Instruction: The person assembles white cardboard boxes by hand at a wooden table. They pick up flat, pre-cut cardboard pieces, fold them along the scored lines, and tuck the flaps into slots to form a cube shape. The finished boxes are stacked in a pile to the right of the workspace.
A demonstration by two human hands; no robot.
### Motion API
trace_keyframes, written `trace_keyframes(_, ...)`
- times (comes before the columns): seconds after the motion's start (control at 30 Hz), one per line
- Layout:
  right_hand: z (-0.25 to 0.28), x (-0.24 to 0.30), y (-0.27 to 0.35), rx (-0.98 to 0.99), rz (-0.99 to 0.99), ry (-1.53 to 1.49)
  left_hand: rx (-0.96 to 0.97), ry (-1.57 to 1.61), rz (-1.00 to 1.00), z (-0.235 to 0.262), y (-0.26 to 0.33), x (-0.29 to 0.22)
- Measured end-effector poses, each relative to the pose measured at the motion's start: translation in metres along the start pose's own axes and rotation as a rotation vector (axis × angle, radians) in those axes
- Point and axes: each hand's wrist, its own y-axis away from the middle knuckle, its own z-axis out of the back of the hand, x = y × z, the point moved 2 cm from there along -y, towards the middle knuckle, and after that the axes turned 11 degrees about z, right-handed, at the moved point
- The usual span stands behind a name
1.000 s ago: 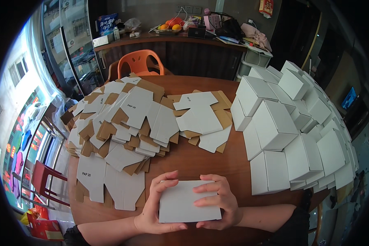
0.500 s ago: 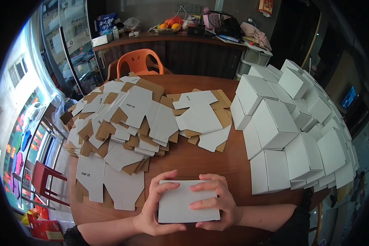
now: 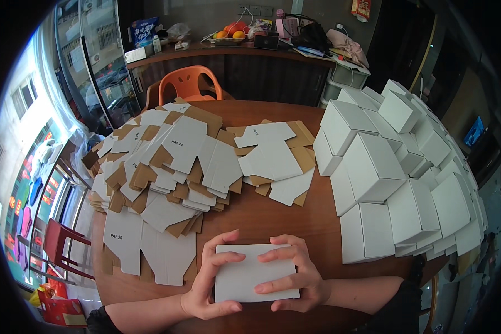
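Between my two hands is a closed white cardboard box [image 3: 245, 281], held near the front edge of the wooden table. My left hand [image 3: 210, 281] wraps its left side, with the thumb along the near edge and fingers over the far left corner. My right hand [image 3: 303, 275] grips the right side, some fingers spread across the top face. The box's underside is hidden. Beyond my left hand lies a heap of flat, unfolded box blanks [image 3: 175, 150], white outside and brown inside. A smaller group of blanks [image 3: 270, 158] lies at the table's middle.
A tall stack of folded white boxes [image 3: 373, 167] fills the table's right side. An orange chair [image 3: 190, 83] stands at the far edge of the table [image 3: 273, 220]. Behind it, a dark counter [image 3: 250, 55] carries fruit, bags and small items. A red stool [image 3: 64, 247] is at the left.
Both hands keep hold of the box in nearly the same place. Only the fingers of my right hand shift slightly on its top.
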Motion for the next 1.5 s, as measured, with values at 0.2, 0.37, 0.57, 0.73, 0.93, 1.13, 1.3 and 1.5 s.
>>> trace_keyframes(0.2, 0.003, -0.0025, 0.0027, 0.008, -0.012, -0.005, -0.016, -0.03, -0.013, -0.0073, -0.0017, -0.0021)
trace_keyframes(0.37, -0.0025, 0.0016, 0.0013, 0.0, -0.005, 0.037, -0.009, -0.025, 0.012, -0.0025, -0.0026, -0.0034)
trace_keyframes(0.57, 0.0011, -0.0025, 0.0019, -0.01, 0.0, -0.026, 0.003, 0.034, 0.044, -0.0019, -0.0026, -0.002)
trace_keyframes(0.73, 0.0035, -0.0064, 0.0031, -0.044, -0.016, -0.095, 0.037, 0.076, 0.058, -0.0011, -0.0023, -0.0001)
trace_keyframes(0.93, 0.0016, -0.0014, 0.0015, 0.019, -0.014, -0.028, 0.04, 0.149, 0.143, 0.0007, -0.0002, 0.0002)
trace_keyframes(1.13, -0.0002, -0.002, 0.0011, 0.017, 0.003, -0.069, 0.03, 0.175, 0.137, 0.0013, -0.0001, 0.0024)
trace_keyframes(1.3, 0.0009, -0.0018, 0.0008, 0.052, -0.007, -0.066, 0.02, 0.196, 0.132, 0.0009, -0.0006, 0.002)
trace_keyframes(1.5, -0.0024, 0.001, 0.0009, 0.067, -0.068, 0.007, 0.022, 0.179, 0.15, 0.0008, -0.0009, 0.0007)
